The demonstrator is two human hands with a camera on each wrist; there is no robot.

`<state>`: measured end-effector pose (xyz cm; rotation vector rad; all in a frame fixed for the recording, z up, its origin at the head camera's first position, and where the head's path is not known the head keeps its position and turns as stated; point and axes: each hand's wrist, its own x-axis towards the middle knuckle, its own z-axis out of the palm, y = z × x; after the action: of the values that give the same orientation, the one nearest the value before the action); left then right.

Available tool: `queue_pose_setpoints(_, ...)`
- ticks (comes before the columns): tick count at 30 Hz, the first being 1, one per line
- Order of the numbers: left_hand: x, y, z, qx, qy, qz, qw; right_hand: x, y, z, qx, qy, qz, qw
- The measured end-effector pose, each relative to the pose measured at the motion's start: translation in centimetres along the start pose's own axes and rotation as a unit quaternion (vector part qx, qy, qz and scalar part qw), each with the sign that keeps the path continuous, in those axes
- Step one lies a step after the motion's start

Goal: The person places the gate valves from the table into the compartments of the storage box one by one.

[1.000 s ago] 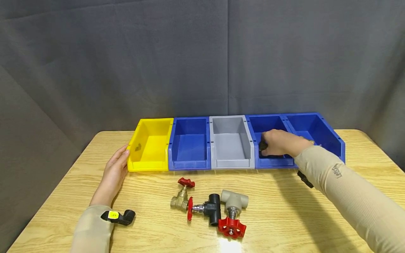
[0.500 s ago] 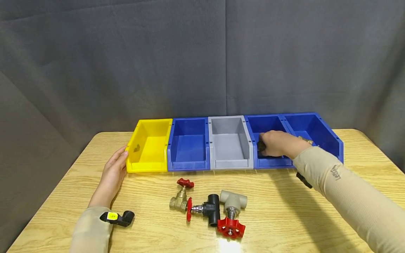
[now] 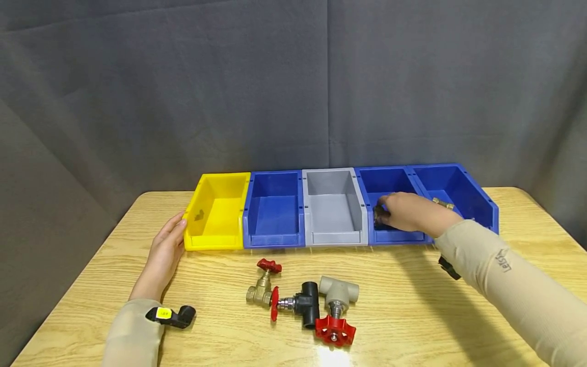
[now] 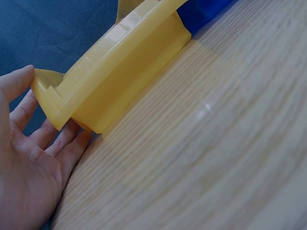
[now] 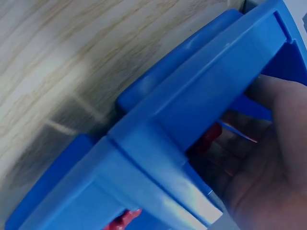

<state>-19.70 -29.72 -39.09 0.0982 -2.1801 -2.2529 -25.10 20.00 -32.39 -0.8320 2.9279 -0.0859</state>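
My left hand (image 3: 165,250) rests along the outer left wall of the yellow bin (image 3: 194,242). In the left wrist view its thumb tip touches the bin's front corner, and its fingers (image 4: 45,134) lie against the side. My right hand (image 3: 405,211) reaches into the inner of two blue bins at the right (image 3: 399,236). A dark shape shows at its fingertips in the head view, too shadowed to name. The right wrist view shows a red piece (image 5: 209,138) by the fingers (image 5: 235,143), partly covered by them. Whether they hold it is hidden.
A brass valve (image 3: 260,290), a black tee valve (image 3: 308,304) and a grey tee valve (image 3: 338,295), all with red handwheels, lie in front. Another blue bin (image 3: 275,238) and a grey bin (image 3: 336,238) stand mid-row. Brass parts (image 3: 443,203) lie in the rightmost bin (image 3: 486,206).
My right hand has shifted slightly right and lifted a little within the bin, and its fingers look less bunched. More brass shows in the rightmost bin. The left hand stays at the yellow bin.
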Motion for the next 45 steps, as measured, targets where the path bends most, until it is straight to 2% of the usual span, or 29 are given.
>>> queue_pose_setpoints(15, -0.1, -0.1, 0.0, 0.0, 0.002, 0.004, 1.0, -1.3, 0.4, 0.3, 0.021, 0.047, -0.001, 0.9987)
queue_pose_setpoints(25, -0.1, -0.1, 0.1, 0.007, 0.005, 0.006, 0.9999, -2.4, 0.3, 0.6, 0.012, 0.107, -0.028, 0.9938)
queue_pose_setpoints(30, -0.1, -0.1, 0.1, 0.004, 0.004, 0.008, 1.0, -2.9, 0.1, 0.4, 0.007, 0.125, -0.019, 0.992)
queue_pose_setpoints(38, 0.0, -0.2, 0.1, -0.003, -0.002, 0.011, 0.9999, -3.8, -0.4, 0.4, 0.028, 0.137, 0.005, 0.9901)
queue_pose_setpoints(45, -0.1, -0.2, 0.0, 0.004, 0.001, 0.01, 0.9999, -4.4, -0.8, 0.3, 0.043, 0.163, 0.005, 0.9857)
